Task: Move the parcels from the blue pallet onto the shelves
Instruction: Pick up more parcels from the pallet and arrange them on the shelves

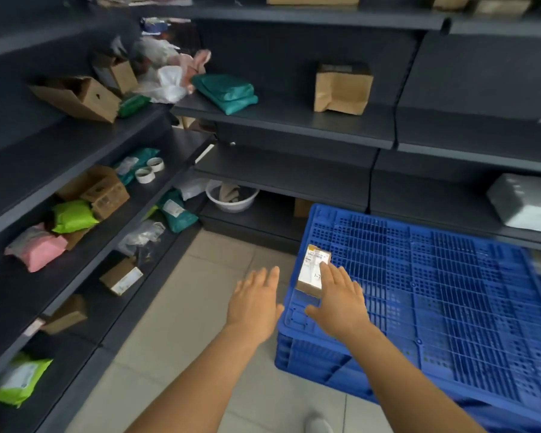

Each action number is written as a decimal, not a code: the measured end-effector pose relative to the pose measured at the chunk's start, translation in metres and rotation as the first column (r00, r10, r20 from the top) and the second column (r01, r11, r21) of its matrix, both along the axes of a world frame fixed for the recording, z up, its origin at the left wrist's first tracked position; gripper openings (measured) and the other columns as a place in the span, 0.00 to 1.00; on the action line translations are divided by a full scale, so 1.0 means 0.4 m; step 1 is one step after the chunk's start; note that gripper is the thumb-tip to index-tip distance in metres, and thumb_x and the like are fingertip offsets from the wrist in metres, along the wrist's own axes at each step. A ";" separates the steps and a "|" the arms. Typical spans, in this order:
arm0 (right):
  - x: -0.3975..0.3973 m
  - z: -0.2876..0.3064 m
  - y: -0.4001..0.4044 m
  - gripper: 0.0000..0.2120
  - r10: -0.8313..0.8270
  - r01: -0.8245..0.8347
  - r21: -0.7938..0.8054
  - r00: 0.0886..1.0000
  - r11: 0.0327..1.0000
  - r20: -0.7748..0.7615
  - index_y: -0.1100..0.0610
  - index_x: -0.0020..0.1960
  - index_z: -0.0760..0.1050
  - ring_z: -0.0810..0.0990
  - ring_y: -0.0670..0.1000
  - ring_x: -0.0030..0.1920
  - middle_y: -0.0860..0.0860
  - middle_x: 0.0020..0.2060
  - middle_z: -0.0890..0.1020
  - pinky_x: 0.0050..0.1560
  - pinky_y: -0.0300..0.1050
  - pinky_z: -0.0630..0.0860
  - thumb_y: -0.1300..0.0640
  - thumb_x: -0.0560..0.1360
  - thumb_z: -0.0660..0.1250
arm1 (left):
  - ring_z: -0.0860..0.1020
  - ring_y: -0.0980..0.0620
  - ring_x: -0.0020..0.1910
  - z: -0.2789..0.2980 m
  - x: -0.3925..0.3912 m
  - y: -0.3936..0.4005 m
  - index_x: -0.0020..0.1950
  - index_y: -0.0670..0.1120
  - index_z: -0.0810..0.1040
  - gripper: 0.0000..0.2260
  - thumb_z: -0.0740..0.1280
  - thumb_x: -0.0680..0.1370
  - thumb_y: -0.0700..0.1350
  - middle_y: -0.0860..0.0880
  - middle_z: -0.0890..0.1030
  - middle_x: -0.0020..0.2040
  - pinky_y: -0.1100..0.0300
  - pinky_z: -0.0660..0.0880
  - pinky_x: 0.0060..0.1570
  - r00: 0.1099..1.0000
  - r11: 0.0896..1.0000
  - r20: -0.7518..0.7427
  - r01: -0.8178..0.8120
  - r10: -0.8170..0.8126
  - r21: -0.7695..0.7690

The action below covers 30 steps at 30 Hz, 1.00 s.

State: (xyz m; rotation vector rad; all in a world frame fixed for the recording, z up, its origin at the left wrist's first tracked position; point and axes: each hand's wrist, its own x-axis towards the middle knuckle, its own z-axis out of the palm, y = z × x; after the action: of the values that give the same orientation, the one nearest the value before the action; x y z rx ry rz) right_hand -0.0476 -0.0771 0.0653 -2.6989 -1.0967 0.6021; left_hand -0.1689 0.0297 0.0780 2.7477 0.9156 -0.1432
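Blue plastic fills the lower right: the blue pallet (450, 292), its gridded top lying at four o'clock in the head view, carries one small parcel (313, 270) at its near-left corner, a cardboard box with a white label facing up. Both hands are out over it. The right hand (338, 304) is spread flat, fingers straight, its fingertips (325, 271) lying on the parcel's right side and its thumb pointing left just below the box. The left hand (256, 304) is spread too, fingers straight and apart, hanging over the pale tiled floor (185, 323) just left of the pallet's edge, near the parcel but apart from it, holding nothing.

Dark shelves (288, 120) wrap the corner from nine o'clock round to two. At twelve o'clock a teal mailer (228, 92) and a brown paper bag (341, 89) sit well apart on one board. At ten o'clock, an open cardboard box (78, 98) lies tipped on its side. At nine, a lime-green mailer (72, 215) and a pink mailer (38, 248) lie close together, with two tape rolls (150, 170) further along that shelf. A white basin (231, 198) sits low in the corner. At three o'clock a grey-white wrapped parcel (525, 201) rests on a shelf behind the pallet.
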 end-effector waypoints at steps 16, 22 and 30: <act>0.341 -0.393 0.058 0.45 -0.116 0.103 -0.054 0.913 0.993 -0.392 0.53 0.78 0.37 0.47 0.51 0.78 0.49 0.78 0.47 0.76 0.50 0.52 0.48 0.77 0.66 | 0.62 0.48 0.73 -0.414 0.388 0.073 0.78 0.46 0.48 0.34 0.64 0.79 0.49 0.47 0.61 0.75 0.56 0.60 0.71 0.980 0.981 -0.201 -0.048 0.010 -0.188; 0.379 -0.519 0.120 0.48 -0.139 0.157 -0.003 0.866 0.988 -0.479 0.48 0.78 0.38 0.68 0.55 0.69 0.49 0.74 0.61 0.63 0.54 0.73 0.53 0.73 0.71 | 0.65 0.48 0.71 -0.532 0.446 0.113 0.78 0.45 0.47 0.37 0.67 0.78 0.47 0.48 0.63 0.74 0.56 0.64 0.69 0.972 0.943 -0.206 -0.173 0.116 -0.283; 0.379 -0.607 0.152 0.44 -0.188 0.237 0.017 0.810 0.971 -0.556 0.44 0.76 0.43 0.80 0.53 0.51 0.47 0.64 0.74 0.37 0.49 0.80 0.55 0.72 0.71 | 0.74 0.48 0.62 -0.595 0.467 0.127 0.75 0.47 0.58 0.29 0.67 0.78 0.44 0.47 0.74 0.65 0.54 0.74 0.59 0.959 0.868 -0.135 -0.282 0.248 -0.410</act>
State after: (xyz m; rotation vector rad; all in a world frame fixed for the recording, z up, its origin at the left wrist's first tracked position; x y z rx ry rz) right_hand 0.1040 -0.0164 -0.1773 -2.2878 -0.6346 1.1634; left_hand 0.0180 0.0806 -0.1600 2.2049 1.1212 -0.3570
